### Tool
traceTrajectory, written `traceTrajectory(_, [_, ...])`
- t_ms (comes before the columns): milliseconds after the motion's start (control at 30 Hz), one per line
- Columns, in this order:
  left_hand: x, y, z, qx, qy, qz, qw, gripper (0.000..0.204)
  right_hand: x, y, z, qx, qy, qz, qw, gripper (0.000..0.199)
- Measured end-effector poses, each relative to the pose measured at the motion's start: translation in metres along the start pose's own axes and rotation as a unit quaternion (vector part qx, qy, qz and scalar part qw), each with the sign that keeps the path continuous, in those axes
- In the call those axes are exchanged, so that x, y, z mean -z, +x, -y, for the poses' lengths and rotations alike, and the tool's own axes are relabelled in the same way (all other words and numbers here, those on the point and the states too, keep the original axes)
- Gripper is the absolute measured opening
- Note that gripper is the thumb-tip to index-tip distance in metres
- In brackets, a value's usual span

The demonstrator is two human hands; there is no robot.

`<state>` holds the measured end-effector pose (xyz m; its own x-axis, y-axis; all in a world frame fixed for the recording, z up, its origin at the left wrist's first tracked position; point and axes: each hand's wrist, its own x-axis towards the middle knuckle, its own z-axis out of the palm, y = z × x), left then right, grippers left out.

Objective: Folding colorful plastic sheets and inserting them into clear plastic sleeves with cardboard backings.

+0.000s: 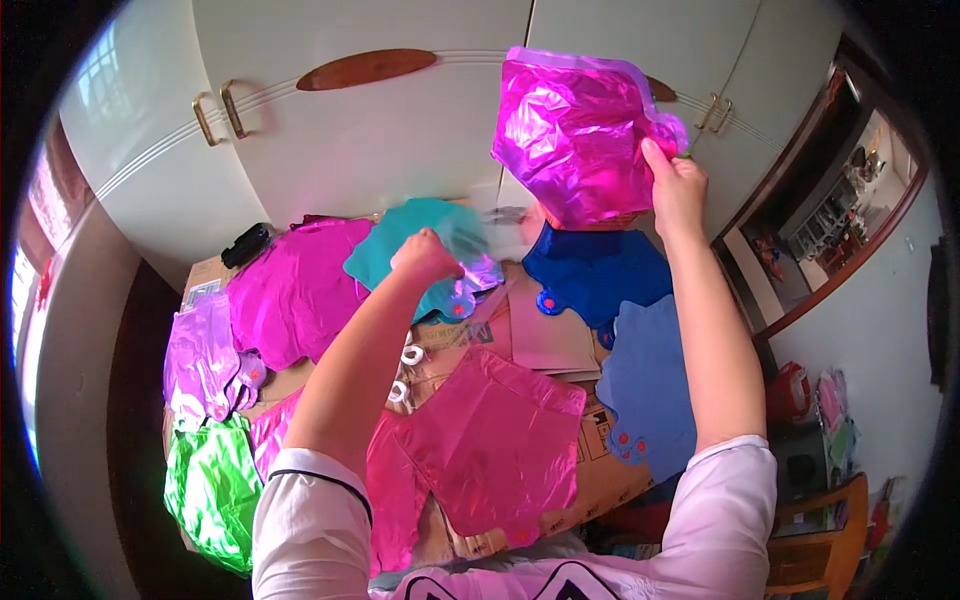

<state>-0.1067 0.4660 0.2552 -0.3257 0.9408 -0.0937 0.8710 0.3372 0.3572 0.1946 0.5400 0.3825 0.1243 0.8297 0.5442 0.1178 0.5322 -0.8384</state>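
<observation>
Raised at the upper right, my right hand [678, 190] pinches the right edge of a shiny magenta foil sheet [575, 140] with a pale border. The sheet hangs in front of the cabinet. My left hand [427, 258] is closed in a fist over a teal foil piece [405, 228] on the cardboard; what its fingers hold, if anything, I cannot make out. Beside that fist lies a small iridescent purple foil [482, 272], and a greyish see-through blur shows there too. A dark blue foil piece [600, 268] lies below the raised sheet.
Flat foil pieces cover the cardboard [625, 500]: purple [300, 290], lilac [195, 360], green [212, 490], pink [495, 440] and grey-blue [645, 385]. White rings [410, 354] lie mid-table. Behind stands a white cabinet [370, 140]; a wooden chair [830, 540] is at right.
</observation>
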Motion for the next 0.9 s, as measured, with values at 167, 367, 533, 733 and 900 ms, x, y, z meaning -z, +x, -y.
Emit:
traceTrajectory(167, [-0.018,0.053,-0.006,0.033,-0.339,-0.069,0.938,0.048,0.011,-0.012,0.011,-0.015,-0.006,0.000,1.000,0.017])
traceTrajectory(367, [-0.043,0.039,-0.072,0.085,-0.490,-0.141,0.856,0.077,0.021,-0.013,0.003,0.001,-0.041,-0.002,0.999,0.019])
traceTrajectory(533, [-0.037,0.018,-0.078,0.109,-0.520,-0.057,0.845,0.090,0.007,-0.022,0.001,0.039,-0.002,-0.004,0.999,0.032])
traceTrajectory(733, [0.028,-0.038,-0.001,-0.177,-0.125,-0.163,0.963,0.054,-0.014,-0.039,0.015,0.079,-0.066,0.038,0.994,0.036])
traceTrajectory(900, [0.003,-0.087,0.060,-0.485,0.004,-0.071,0.871,0.037,-0.075,-0.047,0.031,0.160,-0.048,0.046,0.985,0.024])
